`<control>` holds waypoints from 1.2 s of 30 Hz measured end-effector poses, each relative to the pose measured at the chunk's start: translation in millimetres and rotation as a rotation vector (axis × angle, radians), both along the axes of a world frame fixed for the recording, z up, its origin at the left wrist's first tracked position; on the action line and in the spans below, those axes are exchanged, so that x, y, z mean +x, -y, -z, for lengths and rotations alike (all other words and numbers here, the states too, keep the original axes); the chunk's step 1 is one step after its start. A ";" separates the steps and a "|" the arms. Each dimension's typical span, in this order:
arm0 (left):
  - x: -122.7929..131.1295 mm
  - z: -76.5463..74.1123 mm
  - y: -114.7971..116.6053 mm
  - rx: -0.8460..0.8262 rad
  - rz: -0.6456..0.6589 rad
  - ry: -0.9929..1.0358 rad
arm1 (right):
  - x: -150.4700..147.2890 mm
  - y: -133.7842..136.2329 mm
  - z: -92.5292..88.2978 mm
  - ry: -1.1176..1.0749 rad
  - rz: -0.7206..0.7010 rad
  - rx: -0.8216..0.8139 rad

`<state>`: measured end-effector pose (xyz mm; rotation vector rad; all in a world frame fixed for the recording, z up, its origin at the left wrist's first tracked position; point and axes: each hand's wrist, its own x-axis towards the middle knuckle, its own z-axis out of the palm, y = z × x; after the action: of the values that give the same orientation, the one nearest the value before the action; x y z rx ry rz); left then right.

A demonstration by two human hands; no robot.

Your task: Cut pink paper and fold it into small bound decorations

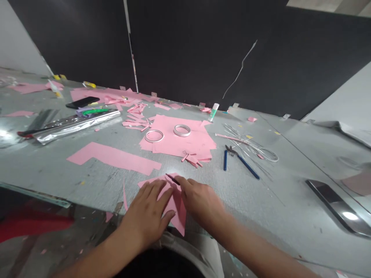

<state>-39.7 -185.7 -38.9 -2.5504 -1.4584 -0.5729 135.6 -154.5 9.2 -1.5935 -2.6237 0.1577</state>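
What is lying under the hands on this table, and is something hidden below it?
The left hand and right hand rest on a pink paper sheet. Its edges show around them. The part under the palms is covered, so anything beneath it, and the table there, cannot be seen.

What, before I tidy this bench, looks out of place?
A thin pale squiggly line runs down the dark wall behind the bench; crack or stray wire, I cannot tell, but it breaks the plain surface.

Head-worn view, facing forward and down
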 end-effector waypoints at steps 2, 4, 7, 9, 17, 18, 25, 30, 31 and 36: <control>-1.1 0.5 -1.3 -0.007 -0.022 0.010 | -2.3 1.8 5.4 0.054 -0.013 -0.013; -1.0 -0.5 -2.2 -0.022 -0.031 0.015 | -3.1 2.7 9.1 0.087 -0.023 -0.015; 0.7 -2.9 -2.5 -0.049 -0.033 0.027 | -3.4 3.5 11.5 0.105 -0.039 -0.005; 1.9 -3.6 -2.6 -0.056 -0.031 0.031 | -3.9 4.0 11.3 0.113 -0.050 -0.002; 2.2 2.0 -5.6 -0.056 0.011 0.073 | -6.7 3.8 7.7 0.171 -0.067 0.016; 2.2 2.0 -6.0 -0.058 0.016 0.080 | -6.4 3.8 7.4 0.175 -0.069 0.013; 3.7 -4.6 -6.0 -0.064 0.043 0.053 | 3.5 4.9 3.4 0.177 -0.105 0.027; 4.3 -7.8 -5.5 -0.058 0.043 0.011 | 19.8 13.5 3.9 0.203 -0.110 0.025; 4.4 -8.2 -5.5 -0.053 0.042 0.006 | 24.5 17.2 4.3 0.220 -0.097 0.017; 4.3 -9.8 -5.9 -0.052 0.067 0.036 | 62.3 39.2 1.3 0.254 -0.042 -0.016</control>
<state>-35.5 -179.8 -29.1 -2.6512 -1.4218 -0.6016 197.9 -193.7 7.8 -1.6641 -2.8504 -0.0243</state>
